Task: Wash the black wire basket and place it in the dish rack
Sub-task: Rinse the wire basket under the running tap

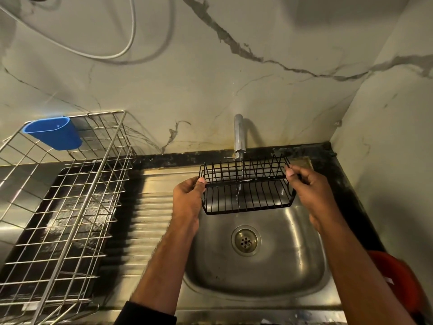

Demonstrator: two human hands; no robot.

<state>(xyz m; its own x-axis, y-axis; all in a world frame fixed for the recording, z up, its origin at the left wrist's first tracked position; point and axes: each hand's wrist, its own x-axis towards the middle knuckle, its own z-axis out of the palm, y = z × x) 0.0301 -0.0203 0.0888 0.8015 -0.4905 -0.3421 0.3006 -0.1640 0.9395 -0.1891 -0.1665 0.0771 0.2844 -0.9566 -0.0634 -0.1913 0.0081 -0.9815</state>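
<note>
A: Black wire basket (246, 186) — thin metal wire, black coating, slightly glossy where wet.
B: Sink (293, 266)?
A: Brushed stainless steel, dull sheen, ribbed drainboard. Tap (239, 134) polished chrome.
B: Dish rack (70, 207)?
A: Bare silver wire, shiny. Blue cup (55, 132) on it is smooth matt plastic.
B: Wall (234, 55)?
A: Marble-look panel, smooth, grey veins. Counter edge (178, 158) dark speckled stone, glossy.

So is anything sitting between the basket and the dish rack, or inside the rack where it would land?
Nothing visible does. Both hands, left and right, hold the basket under the tap over the sink. Only bare ribbed drainboard lies between it and the rack. The rack holds just a blue cup, hung on its far rim.
</note>
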